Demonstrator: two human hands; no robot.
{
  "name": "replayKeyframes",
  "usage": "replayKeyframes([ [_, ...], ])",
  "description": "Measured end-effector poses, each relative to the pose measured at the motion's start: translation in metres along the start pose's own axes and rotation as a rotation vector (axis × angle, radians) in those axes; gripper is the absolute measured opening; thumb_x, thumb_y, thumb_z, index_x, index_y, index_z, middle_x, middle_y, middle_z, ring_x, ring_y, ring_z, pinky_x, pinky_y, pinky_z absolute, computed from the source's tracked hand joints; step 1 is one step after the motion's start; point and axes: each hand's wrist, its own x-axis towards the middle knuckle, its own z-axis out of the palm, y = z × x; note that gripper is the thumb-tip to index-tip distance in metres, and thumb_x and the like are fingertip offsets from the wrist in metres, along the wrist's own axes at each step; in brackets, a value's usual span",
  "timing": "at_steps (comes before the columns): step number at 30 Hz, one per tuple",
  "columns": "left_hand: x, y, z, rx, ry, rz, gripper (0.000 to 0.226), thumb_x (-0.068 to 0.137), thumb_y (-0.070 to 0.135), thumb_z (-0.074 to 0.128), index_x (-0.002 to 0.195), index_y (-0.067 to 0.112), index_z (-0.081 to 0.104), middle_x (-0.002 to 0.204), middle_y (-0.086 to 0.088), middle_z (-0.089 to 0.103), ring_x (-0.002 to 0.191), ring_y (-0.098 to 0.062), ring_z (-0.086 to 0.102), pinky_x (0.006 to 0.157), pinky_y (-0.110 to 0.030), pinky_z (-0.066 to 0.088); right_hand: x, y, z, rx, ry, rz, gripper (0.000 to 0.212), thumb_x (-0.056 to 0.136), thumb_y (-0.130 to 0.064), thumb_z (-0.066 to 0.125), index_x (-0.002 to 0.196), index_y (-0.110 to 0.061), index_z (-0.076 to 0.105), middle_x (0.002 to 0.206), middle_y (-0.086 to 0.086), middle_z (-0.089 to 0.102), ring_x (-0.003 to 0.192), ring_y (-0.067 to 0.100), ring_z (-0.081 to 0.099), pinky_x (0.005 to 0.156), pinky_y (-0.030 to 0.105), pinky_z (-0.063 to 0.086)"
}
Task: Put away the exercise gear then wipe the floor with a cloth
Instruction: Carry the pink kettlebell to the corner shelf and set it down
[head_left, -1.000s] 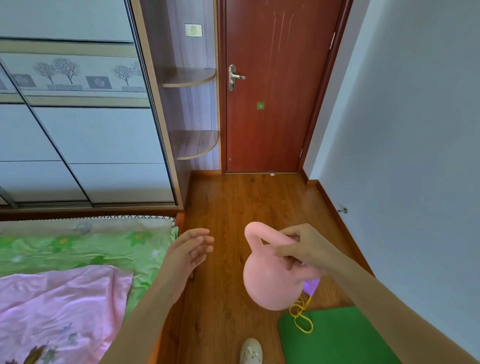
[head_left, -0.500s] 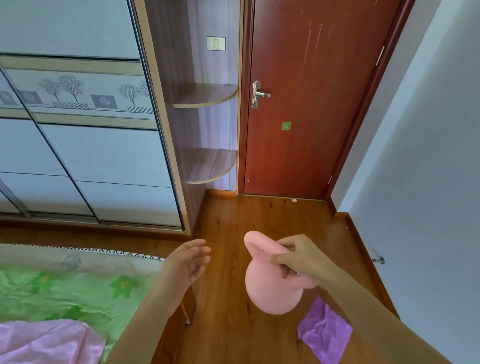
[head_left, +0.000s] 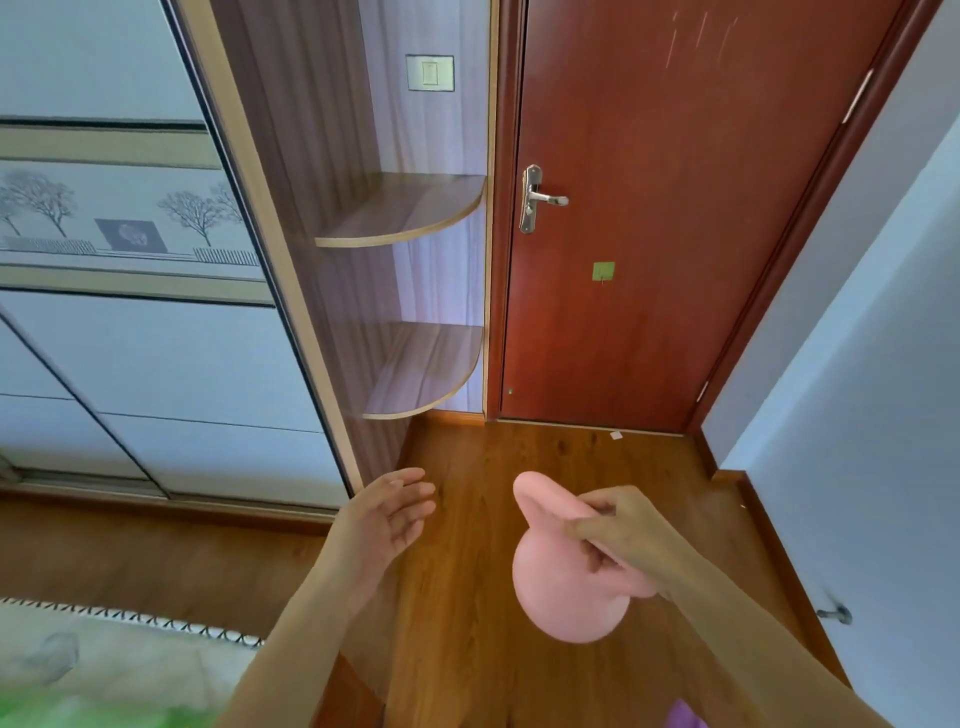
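A pink kettlebell (head_left: 561, 587) hangs in the air over the wooden floor (head_left: 571, 467), low and right of centre. My right hand (head_left: 618, 535) is shut around its handle, with the round body below my fingers. My left hand (head_left: 384, 519) is open to the left of it, palm turned toward the kettlebell, fingers apart, holding nothing. A corner of a purple cloth (head_left: 688, 717) shows on the floor at the bottom edge, below my right forearm.
Ahead stands a closed red-brown door (head_left: 675, 234) with a metal handle (head_left: 540, 200). Left of it are two curved corner shelves (head_left: 410, 213) and a sliding-door wardrobe (head_left: 130, 312). A white wall (head_left: 857, 415) runs along the right. The bed's edge (head_left: 104, 654) is at the bottom left.
The view has tilted up and moved toward the door and shelves. The green mat, the yellow cord and most of the purple cloth have dropped out of view. Both hands keep their poses.
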Motion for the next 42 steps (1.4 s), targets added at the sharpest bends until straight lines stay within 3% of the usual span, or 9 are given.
replayKeyframes([
  [7,0.101,0.038,0.024,0.040,0.080,0.000,0.026,0.096,0.019,0.041,0.106,0.006,0.061,0.088,-0.008,0.069,0.083,-0.022,0.064,0.074,-0.030,0.047,0.114,-0.035,-0.040,0.041,0.000,-0.002,0.009,0.082,-0.020,0.068,0.088,-0.014,0.071,0.056,-0.001,0.060,0.048,0.010,0.058,0.056,0.020,0.045],
  [11,0.153,0.052,0.039,0.047,0.154,0.019,0.023,0.096,0.018,0.042,0.104,0.007,0.062,0.096,-0.011,0.067,0.093,-0.026,0.063,0.080,-0.031,0.047,0.178,-0.050,-0.058,0.048,-0.024,-0.002,0.011,0.081,-0.020,0.068,0.086,-0.011,0.072,0.063,0.006,0.062,0.049,0.013,0.057,0.057,0.024,0.047],
  [15,0.212,0.057,0.057,-0.007,0.239,0.018,0.022,0.096,0.014,0.043,0.101,0.007,0.063,0.098,-0.012,0.068,0.093,-0.025,0.064,0.082,-0.031,0.046,0.246,-0.056,-0.071,0.063,-0.092,-0.005,0.012,0.080,-0.017,0.066,0.085,-0.008,0.072,0.057,0.004,0.059,0.051,0.015,0.056,0.054,0.022,0.044],
  [19,0.259,0.059,0.073,-0.108,0.306,0.014,0.023,0.095,0.012,0.041,0.100,0.006,0.063,0.092,-0.011,0.066,0.083,-0.024,0.061,0.072,-0.030,0.045,0.307,-0.065,-0.083,0.055,-0.144,-0.007,0.012,0.077,-0.015,0.064,0.080,-0.006,0.071,0.053,0.001,0.056,0.052,0.016,0.055,0.048,0.019,0.041],
  [23,0.294,0.064,0.083,-0.179,0.395,0.036,0.024,0.094,0.008,0.039,0.099,0.007,0.062,0.093,-0.010,0.066,0.085,-0.022,0.059,0.072,-0.029,0.044,0.365,-0.073,-0.092,0.001,-0.223,-0.037,0.006,0.076,-0.014,0.067,0.070,-0.011,0.065,0.045,-0.006,0.055,0.043,0.013,0.054,0.048,0.020,0.041],
  [26,0.318,0.067,0.087,-0.230,0.442,0.062,0.026,0.094,0.008,0.037,0.094,0.008,0.063,0.087,-0.009,0.066,0.084,-0.022,0.059,0.073,-0.029,0.044,0.405,-0.083,-0.097,-0.006,-0.261,-0.036,0.014,0.075,-0.011,0.066,0.064,-0.017,0.061,0.044,-0.006,0.055,0.038,0.009,0.051,0.044,0.019,0.040],
  [33,0.387,0.078,0.090,-0.312,0.543,-0.047,0.024,0.094,0.013,0.043,0.089,0.006,0.065,0.083,-0.008,0.066,0.076,-0.020,0.059,0.068,-0.027,0.045,0.483,-0.096,-0.093,-0.001,-0.299,-0.011,0.019,0.075,-0.011,0.064,0.060,-0.019,0.058,0.045,-0.002,0.054,0.038,0.011,0.051,0.045,0.020,0.042],
  [37,0.431,0.093,0.087,-0.271,0.537,-0.048,0.028,0.097,0.011,0.036,0.092,0.006,0.062,0.091,-0.010,0.063,0.083,-0.023,0.056,0.088,-0.033,0.038,0.531,-0.105,-0.084,-0.003,-0.298,0.012,0.017,0.072,-0.012,0.063,0.057,-0.016,0.056,0.041,-0.004,0.053,0.041,0.014,0.053,0.050,0.023,0.042],
  [42,0.479,0.103,0.081,-0.227,0.527,-0.061,0.022,0.093,0.012,0.043,0.092,0.006,0.065,0.086,-0.009,0.066,0.078,-0.022,0.060,0.066,-0.027,0.044,0.583,-0.113,-0.079,-0.014,-0.300,0.006,0.012,0.070,-0.011,0.063,0.060,-0.010,0.058,0.043,-0.002,0.054,0.041,0.015,0.052,0.048,0.021,0.043],
])
